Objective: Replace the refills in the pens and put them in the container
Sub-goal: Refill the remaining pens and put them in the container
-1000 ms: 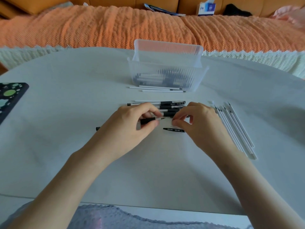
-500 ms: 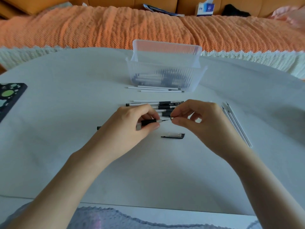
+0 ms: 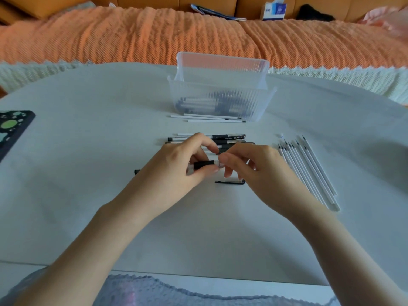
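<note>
My left hand point(image 3: 176, 166) grips a pen point(image 3: 203, 164) by its black grip section, just above the table. My right hand point(image 3: 254, 168) pinches the pen's front tip end between thumb and fingers. A black pen cap point(image 3: 229, 182) lies on the table under my right hand. Behind my hands lies a small pile of pens point(image 3: 227, 137). A row of several white refills point(image 3: 309, 168) lies to the right. The clear ribbed container point(image 3: 220, 93) stands further back with several pens inside.
Three white refills point(image 3: 209, 118) lie in front of the container. A dark tablet with green dots point(image 3: 13, 129) sits at the table's left edge. An orange-covered sofa point(image 3: 132, 36) runs behind the white table point(image 3: 88, 195), with a tissue box point(image 3: 273, 11) on it.
My right hand has moved back in from the right and now pinches the pen's tip close to my left fingers. The row of refills on the right is uncovered again.
</note>
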Motion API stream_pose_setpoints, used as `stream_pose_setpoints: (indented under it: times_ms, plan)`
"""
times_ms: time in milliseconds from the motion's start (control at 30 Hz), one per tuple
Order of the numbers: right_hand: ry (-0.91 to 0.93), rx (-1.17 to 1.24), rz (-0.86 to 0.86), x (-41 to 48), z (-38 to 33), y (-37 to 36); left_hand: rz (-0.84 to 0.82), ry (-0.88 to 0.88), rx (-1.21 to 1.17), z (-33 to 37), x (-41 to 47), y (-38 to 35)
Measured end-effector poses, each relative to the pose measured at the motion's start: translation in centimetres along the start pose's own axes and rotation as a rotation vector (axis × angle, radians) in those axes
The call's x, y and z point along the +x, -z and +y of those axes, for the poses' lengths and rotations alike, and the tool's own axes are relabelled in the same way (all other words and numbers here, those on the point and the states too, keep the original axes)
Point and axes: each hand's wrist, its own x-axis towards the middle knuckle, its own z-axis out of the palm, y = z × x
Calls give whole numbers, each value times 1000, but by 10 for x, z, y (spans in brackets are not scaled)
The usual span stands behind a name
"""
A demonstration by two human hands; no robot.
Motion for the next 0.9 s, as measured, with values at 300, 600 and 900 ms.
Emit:
stream_pose_setpoints:
  times_ms: [300,600,900]
  plan:
    - [-28,111,-26,0,2,4,-1,-3,-16,0,1,-1]
    - [-32,167,-7,-2,0,9,-8,1,-23,1,0,-1]
    - [-53,55,18,-2,-1,3,-10,-10,-19,1,0,-1]
